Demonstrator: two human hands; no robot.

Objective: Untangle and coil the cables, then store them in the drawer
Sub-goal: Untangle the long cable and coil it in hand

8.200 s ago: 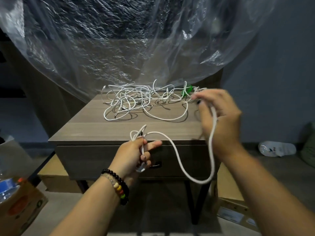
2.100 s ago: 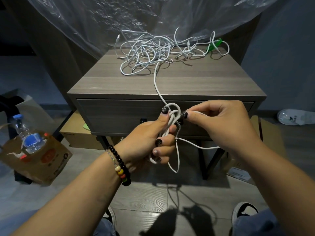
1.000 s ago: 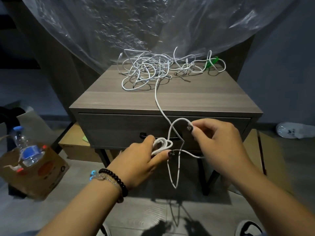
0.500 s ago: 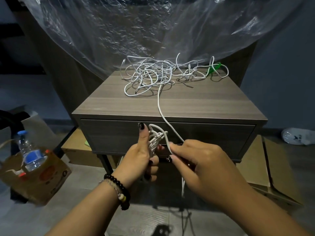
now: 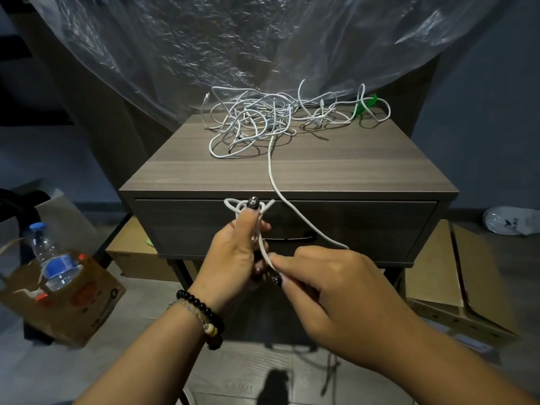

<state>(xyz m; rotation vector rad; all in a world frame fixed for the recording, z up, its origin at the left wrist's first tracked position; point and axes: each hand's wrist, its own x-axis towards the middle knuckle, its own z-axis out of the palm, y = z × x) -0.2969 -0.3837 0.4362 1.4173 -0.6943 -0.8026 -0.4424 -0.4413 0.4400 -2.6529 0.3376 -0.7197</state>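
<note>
A heap of tangled white cables [image 5: 263, 121] lies at the back of the wooden nightstand [image 5: 336, 171]. One white cable [image 5: 271, 176] runs from the heap over the front edge down to my hands. My left hand [image 5: 233, 258] grips a small coil [image 5: 248, 209] of it, loops showing above the thumb. My right hand [image 5: 336, 287] pinches the same cable just right of the coil, in front of the closed drawer [image 5: 365, 226] and its dark handle [image 5: 295, 238].
A green piece [image 5: 363, 105] sits in the heap at the back right. Clear plastic sheeting [image 5: 233, 39] hangs behind. On the floor: a cardboard bag [image 5: 73, 299] with a water bottle [image 5: 49, 258] at left, cardboard boxes [image 5: 455, 276] at right, a white shoe [image 5: 511, 220].
The loops in my left hand have grown since a second ago. My right hand has dropped lower and closer to the left hand, with the cable between its fingers.
</note>
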